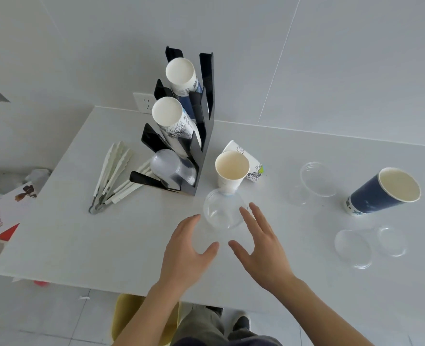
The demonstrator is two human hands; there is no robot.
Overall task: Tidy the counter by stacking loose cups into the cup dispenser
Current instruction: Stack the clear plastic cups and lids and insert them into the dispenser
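So the cup dispenser (201, 136) at the far left-centre of the surface (81, 245) is already partly loaded: the top slot has a paper cup stack (181, 76), the middle slot has a second paper stack (169, 116), and the bottom slot holds a few clear plastic cups (171, 169). That part looks done-ish.

Plenty left though, as far as I can see. Just right of the dispenser there's an upright white paper cup (231, 171) with another printed paper cup (252, 161) lying on its side behind it, touching it. Right in front of those sits a clear plastic cup (222, 212). Further right there's another clear cup (317, 179), a dark blue paper cup (383, 191) at the right side, and near it two more clear pieces (353, 248) that could be cups or lids, can't really tell.

Both hands are empty right now. The left hand (189, 250) and the right hand (259, 248) are spread wide open, fingers splayed, hovering either side of that near clear cup without touching it. My guess is that one goes next, into the bottom slot with the other clear ones.

Some tongs (111, 176) lie left of the dispenser, not part of the job I'd say.
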